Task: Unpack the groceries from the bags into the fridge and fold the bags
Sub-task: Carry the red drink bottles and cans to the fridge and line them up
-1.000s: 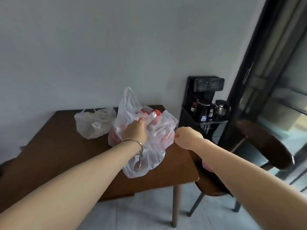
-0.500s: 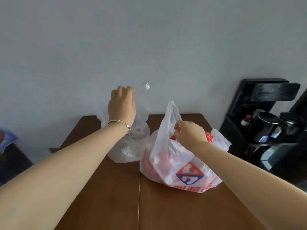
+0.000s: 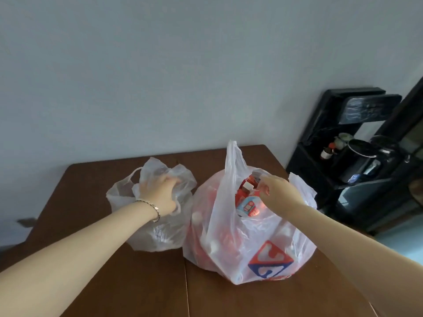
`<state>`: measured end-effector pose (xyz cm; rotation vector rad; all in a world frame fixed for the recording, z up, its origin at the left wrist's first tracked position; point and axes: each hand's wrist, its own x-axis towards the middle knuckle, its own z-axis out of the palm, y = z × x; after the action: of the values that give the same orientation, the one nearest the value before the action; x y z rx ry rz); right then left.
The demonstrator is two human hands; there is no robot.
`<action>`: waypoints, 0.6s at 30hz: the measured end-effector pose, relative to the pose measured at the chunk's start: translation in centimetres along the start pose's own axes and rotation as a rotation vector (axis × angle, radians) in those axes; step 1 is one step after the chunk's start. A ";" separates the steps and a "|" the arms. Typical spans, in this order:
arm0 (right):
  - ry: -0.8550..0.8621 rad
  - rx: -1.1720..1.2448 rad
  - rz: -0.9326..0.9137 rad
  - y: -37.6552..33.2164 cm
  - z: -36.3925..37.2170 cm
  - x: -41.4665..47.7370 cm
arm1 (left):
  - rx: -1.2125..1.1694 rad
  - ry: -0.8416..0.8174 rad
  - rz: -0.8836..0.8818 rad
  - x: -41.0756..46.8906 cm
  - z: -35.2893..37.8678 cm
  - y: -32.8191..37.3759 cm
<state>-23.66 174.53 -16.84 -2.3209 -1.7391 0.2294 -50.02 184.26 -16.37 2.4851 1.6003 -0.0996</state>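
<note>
A: Left side — lifted?
B: No, lowered the clear bag (image 3: 160,234) onto the table (image 3: 91,179); grips its bunched top with the left hand (image 3: 160,193).
A: And right?
B: Dropped the handle of the printed bag (image 3: 229,248) — reaches the right hand (image 3: 279,193) in at the red cartons (image 3: 245,197). Can't tell whether closed on one. Unpacking next, likely.

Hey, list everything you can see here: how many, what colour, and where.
table: one, brown wood, under both bags.
clear plastic bag: one, translucent, table's left.
printed plastic bag: one, white with red-and-blue logo, table's right.
packaged groceries: count unclear, mostly red, inside the printed plastic bag.
appliance stand: one, black, right of the table.
kettle: one, black, on the appliance stand.
left grip: one, bare hand with bracelet, grips the clear plastic bag's top.
right grip: one, bare hand, at the printed plastic bag's mouth; hold unclear.
</note>
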 end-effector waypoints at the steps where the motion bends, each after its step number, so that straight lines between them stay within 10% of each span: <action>1: -0.041 -0.018 -0.017 0.8 0.1 0.3 | -0.049 0.178 0.078 0.2 -1.1 0.8; 4: -0.206 -0.057 -0.118 3.3 -0.1 0.7 | -0.215 0.758 0.490 0.2 -3.8 4.9; 6: -0.275 -0.120 -0.285 5.0 0.2 0.4 | -0.184 0.807 0.820 -0.1 -4.5 8.9; 11: -0.322 -0.241 -0.506 8.8 1.3 -1.8 | 0.306 0.334 0.803 0.2 -0.3 14.5; 18: -0.645 -0.062 -0.077 11.2 2.6 -4.2 | 0.340 -0.356 0.270 -1.5 3.9 13.1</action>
<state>-15.22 167.74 -22.47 -2.3732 -2.1202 1.0160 -38.61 176.97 -18.40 2.7008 1.1733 -0.7847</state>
